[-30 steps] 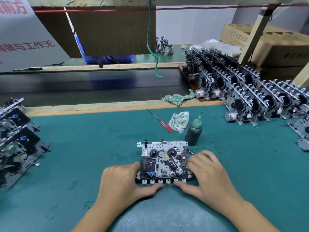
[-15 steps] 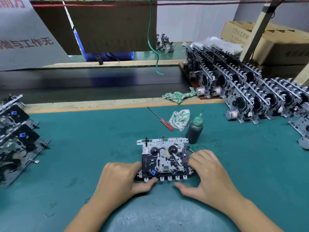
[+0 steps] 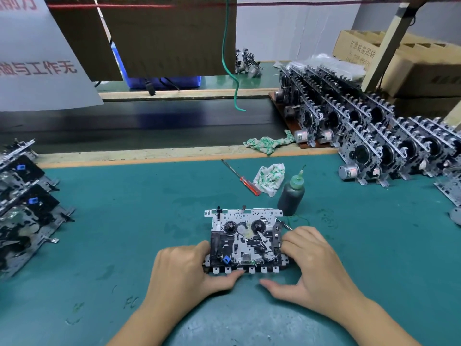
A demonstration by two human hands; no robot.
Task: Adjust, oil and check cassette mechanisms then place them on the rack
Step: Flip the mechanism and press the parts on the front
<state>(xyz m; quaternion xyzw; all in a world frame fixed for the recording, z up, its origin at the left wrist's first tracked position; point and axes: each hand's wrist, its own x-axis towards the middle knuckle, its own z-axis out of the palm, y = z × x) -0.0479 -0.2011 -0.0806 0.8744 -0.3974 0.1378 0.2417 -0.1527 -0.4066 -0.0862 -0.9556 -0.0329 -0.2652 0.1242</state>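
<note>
Cassette mechanism [image 3: 245, 242]: laid flat, face up, on the near middle of the green mat [image 3: 124, 221]; since a second ago it has been kept in the same spot, with its row of key tabs turned toward the near edge.
Left hand [image 3: 184, 268]: curled against the mechanism's left edge, which is grasped; its thumb is now laid along the near key tabs, a little further right than a second ago.
Right hand [image 3: 311, 265]: fingers bent over the right edge, which is grasped; the thumb, earlier touching the near edge, is now drawn just clear of it onto the mat.
Meaning for the task: the keys appear to be pressed and released, so the checking step is judged to be under way; racking is not yet done.
Oil bottle [image 3: 290, 196]: stood upright just beyond the mechanism's far right corner, untouched.
Screwdriver [image 3: 240, 177]: lying beyond, beside a crumpled cloth [image 3: 269, 178].
Rack [image 3: 361, 131]: far right, already filled with upright mechanisms.
Left stack [image 3: 22, 203]: further mechanisms piled at the left edge.
</note>
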